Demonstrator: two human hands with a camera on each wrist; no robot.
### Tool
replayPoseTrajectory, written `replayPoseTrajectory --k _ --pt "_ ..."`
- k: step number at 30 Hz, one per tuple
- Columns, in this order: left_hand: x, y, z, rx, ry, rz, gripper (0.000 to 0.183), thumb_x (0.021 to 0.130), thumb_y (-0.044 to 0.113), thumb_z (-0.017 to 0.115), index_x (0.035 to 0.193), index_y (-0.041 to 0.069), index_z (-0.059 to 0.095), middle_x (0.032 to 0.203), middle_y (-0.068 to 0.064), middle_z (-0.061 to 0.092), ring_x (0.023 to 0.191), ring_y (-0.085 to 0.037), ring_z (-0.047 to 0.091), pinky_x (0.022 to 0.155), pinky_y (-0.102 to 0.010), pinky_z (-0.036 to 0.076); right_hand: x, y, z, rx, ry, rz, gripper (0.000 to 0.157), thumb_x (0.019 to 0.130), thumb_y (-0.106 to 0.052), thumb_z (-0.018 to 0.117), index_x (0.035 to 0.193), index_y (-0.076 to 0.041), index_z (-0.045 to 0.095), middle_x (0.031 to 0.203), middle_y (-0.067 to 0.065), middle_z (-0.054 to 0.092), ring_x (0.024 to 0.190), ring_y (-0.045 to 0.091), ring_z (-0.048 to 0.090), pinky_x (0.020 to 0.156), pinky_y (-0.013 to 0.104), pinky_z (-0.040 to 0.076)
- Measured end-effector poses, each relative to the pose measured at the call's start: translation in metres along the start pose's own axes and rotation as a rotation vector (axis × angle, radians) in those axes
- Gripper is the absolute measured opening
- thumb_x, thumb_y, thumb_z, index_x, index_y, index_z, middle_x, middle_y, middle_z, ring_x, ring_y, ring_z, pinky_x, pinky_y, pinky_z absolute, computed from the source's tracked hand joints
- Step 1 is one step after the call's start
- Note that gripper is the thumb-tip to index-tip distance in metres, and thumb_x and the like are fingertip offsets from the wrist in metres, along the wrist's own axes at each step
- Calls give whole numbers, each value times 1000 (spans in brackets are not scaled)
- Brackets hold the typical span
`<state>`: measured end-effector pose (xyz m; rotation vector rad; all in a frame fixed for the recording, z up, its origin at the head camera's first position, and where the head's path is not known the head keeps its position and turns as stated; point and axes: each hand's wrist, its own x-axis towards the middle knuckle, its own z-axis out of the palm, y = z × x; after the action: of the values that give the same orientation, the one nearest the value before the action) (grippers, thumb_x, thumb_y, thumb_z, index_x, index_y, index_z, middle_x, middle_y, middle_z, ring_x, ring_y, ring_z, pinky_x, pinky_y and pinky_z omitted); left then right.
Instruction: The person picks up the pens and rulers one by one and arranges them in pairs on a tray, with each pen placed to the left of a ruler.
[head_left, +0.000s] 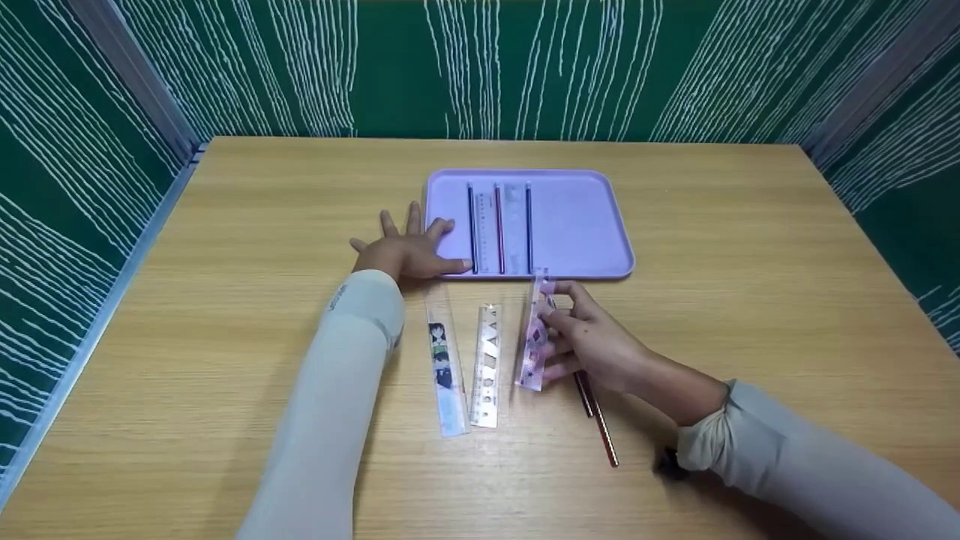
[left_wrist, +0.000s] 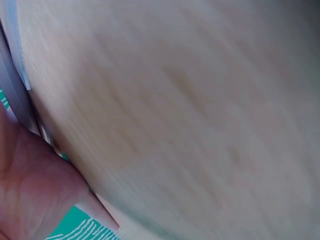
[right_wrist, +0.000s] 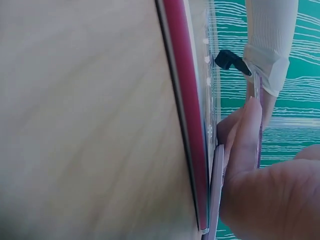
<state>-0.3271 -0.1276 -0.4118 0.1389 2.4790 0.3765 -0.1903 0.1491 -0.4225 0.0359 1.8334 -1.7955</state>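
My right hand [head_left: 604, 345] pinches a pink-patterned clear ruler [head_left: 534, 337] between thumb and fingers, raised at the near edge of the lilac tray [head_left: 592, 225]. In the right wrist view that ruler shows edge-on beside the fingers. With fingers spread, my left hand [head_left: 412, 251] rests at the tray's near left corner, its thumb over the rim. On the tray lie a dark pencil [head_left: 472, 225], a clear ruler [head_left: 488, 232], a red pencil [head_left: 499, 232], a second clear ruler [head_left: 515, 232] and a dark blue pencil [head_left: 529, 225], side by side.
A clear ruler with cartoon figures [head_left: 442, 367] and a stencil ruler with cut-out shapes [head_left: 486, 367] lie in front of the tray. Below the right hand are a red pencil [head_left: 606, 435] and a darker pencil [head_left: 583, 394]. Green walls with white lines [head_left: 397, 75] border the table.
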Motion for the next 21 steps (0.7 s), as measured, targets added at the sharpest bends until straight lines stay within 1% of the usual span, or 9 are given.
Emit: replayPoseTrajectory --k 4,6,8,11,13,14,16,18,21 --pt "-1 1 0 -2 7 0 103 81 87 52 161 50 -2 167 -2 -34 148 -49 -34 101 -90 -11 3 -2 -5 13 38 -12 39 111 -20 39 148 -22 27 111 13 60 82 27 72 75 46 64" --pt "-1 1 0 -5 9 -1 104 80 87 52 161 50 -2 167 -2 -34 148 -49 -34 101 -90 -11 4 -3 -7 17 51 -19 43 109 -18 43 148 -21 25 110 14 60 84 26 70 76 44 64" --pt "-1 1 0 -5 9 -1 104 80 87 52 161 50 -2 167 -2 -34 148 -49 -34 101 -90 -11 4 -4 -9 20 47 -28 52 105 -13 52 148 -21 23 113 16 61 89 26 68 79 44 63" --pt "-1 1 0 -2 10 -3 104 80 87 52 161 51 -3 166 -2 -34 147 -49 -34 101 -90 -12 3 -5 -10 18 32 -34 73 96 -3 64 150 -22 20 120 19 62 95 26 67 84 46 62" --pt "-1 1 1 0 12 -5 104 80 87 52 160 51 -3 166 -2 -34 148 -49 -34 100 -90 -12 2 -5 -11 17 16 -41 81 91 1 67 152 -23 18 125 21 60 99 28 67 87 48 61" --pt "-1 1 1 -2 14 -5 104 80 87 52 161 51 -2 167 -1 -34 148 -49 -34 101 -90 -12 2 -5 -11 8 10 -46 83 91 2 68 153 -23 18 125 20 60 100 28 66 87 47 61" --pt "0 0 1 -3 18 -6 104 79 88 52 161 51 -1 167 -1 -34 148 -48 -34 101 -90 -12 2 -5 -12 -4 0 -64 82 94 -1 66 156 -22 16 123 19 60 99 27 66 88 46 61" --pt "0 0 2 -7 18 -5 104 79 87 52 161 51 0 167 0 -33 148 -48 -34 102 -89 -12 3 -5 -13 -25 1 -79 76 98 -6 64 157 -19 17 119 15 60 95 26 67 85 41 61" --pt "1 -1 2 -16 13 -6 104 80 87 53 161 50 0 167 0 -33 148 -47 -35 103 -89 -12 5 -6 -15 -42 10 -94 69 102 -13 60 158 -15 19 119 10 58 87 22 68 80 35 60"
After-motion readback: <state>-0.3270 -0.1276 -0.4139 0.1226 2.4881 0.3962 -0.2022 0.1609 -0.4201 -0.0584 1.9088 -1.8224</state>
